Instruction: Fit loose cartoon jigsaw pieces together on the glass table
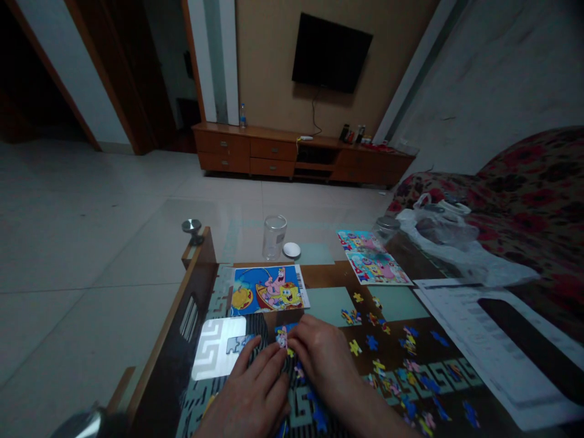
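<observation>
Near the table's front, a small joined patch of jigsaw pieces (281,336) in blue, pink and yellow lies between my hands. My right hand (326,353) pinches a jigsaw piece at the patch's right edge, its thumb and index finger close together. From the left, my left hand (253,389) holds the near edge of the patch with its fingertips; the thumb is mostly hidden. Another joined strip of pieces (238,344) is just beyond the left fingers. Behind the hands lies a cartoon picture sheet (269,289) with a blue background.
Loose jigsaw pieces (410,365) are scattered to the right. Two more picture sheets (376,267) lie farther back. A clear jar (274,237) stands beside a white lid (292,250). On the right are a plastic bag (460,243), papers (456,304) and a dark long object (531,340).
</observation>
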